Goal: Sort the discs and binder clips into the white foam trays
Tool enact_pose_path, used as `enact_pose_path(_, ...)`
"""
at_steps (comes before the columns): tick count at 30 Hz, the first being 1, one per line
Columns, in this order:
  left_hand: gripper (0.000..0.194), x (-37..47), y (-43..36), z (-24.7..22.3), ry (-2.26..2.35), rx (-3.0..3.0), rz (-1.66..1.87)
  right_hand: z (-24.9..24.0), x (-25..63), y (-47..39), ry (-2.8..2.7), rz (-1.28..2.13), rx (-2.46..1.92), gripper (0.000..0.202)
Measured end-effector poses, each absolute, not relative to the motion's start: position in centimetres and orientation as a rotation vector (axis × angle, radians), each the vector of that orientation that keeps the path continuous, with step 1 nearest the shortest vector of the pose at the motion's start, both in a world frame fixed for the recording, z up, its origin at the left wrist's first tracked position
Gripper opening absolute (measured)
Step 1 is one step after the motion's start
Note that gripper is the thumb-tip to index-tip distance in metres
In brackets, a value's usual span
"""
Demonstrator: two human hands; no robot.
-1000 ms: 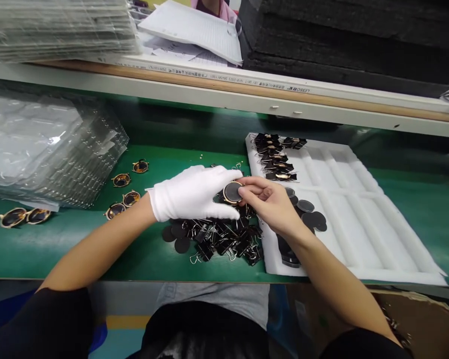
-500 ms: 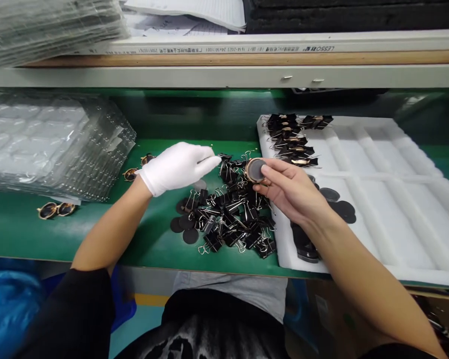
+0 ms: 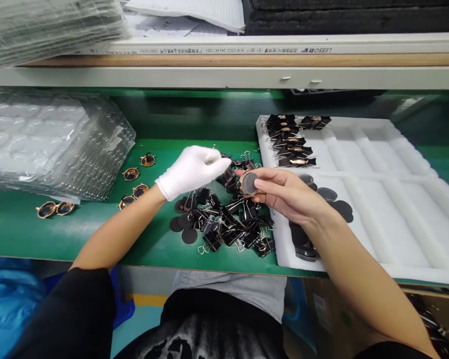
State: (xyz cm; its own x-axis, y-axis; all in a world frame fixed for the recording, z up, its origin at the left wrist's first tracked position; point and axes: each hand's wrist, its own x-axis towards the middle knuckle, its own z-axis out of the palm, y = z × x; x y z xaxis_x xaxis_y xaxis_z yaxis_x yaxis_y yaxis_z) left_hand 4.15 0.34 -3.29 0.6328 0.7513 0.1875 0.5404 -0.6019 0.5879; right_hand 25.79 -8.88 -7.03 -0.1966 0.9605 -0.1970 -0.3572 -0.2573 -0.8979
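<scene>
My left hand (image 3: 194,169), in a white glove, is closed with thumb and fingers together above the pile of black binder clips (image 3: 232,214); a dark clip shows by its fingertips, and whether it is gripped is unclear. Bare, my right hand (image 3: 284,192) pinches a round gold-rimmed piece with a dark grey disc (image 3: 249,184) on its face. Loose dark discs (image 3: 189,236) lie on the green table left of the clips. Round gold frames with dark lenses (image 3: 131,173) rest beyond my left wrist.
A white foam tray (image 3: 396,199) on the right holds clipped pieces (image 3: 294,144) and dark discs (image 3: 326,194). Stacked clear plastic trays (image 3: 60,144) stand at the left. A shelf edge (image 3: 224,76) crosses above the table.
My left hand has moved right, uncovering more gold frames and covering the grey disc near the clips. My right hand has shifted slightly left and down with the round piece, bringing both hands closer together.
</scene>
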Motion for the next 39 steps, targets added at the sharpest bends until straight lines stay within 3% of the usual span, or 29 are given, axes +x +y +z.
enact_pose_path(3,0.047,4.5,-0.7,-2.7,0.935,2.24,0.681,-7.3,25.6,-9.0,-0.96,1.656,-0.927,0.026)
enact_pose_path(12,0.056,4.4,-0.8,-3.0,1.249,2.427,0.278,-7.6,25.5,-9.1,-1.131,1.488,-0.951,0.028)
enact_pose_path(18,0.058,4.9,-0.7,-3.4,0.97,2.219,0.239,-7.3,26.1,-9.3,-1.249,1.448,-1.032,0.032)
enact_pose_path(26,0.055,4.9,-0.6,-4.0,0.963,2.256,0.234,-6.7,26.5,-9.6,-1.376,1.507,-1.092,0.032)
enact_pose_path(31,0.055,3.8,-0.1,-2.7,0.897,2.291,0.401,-6.4,27.6,-9.2,-1.285,1.273,-1.099,0.026)
enact_pose_path(39,0.053,3.8,-0.4,-2.9,0.695,2.484,0.375,-7.2,27.8,-8.6,-1.335,1.168,-1.147,0.029)
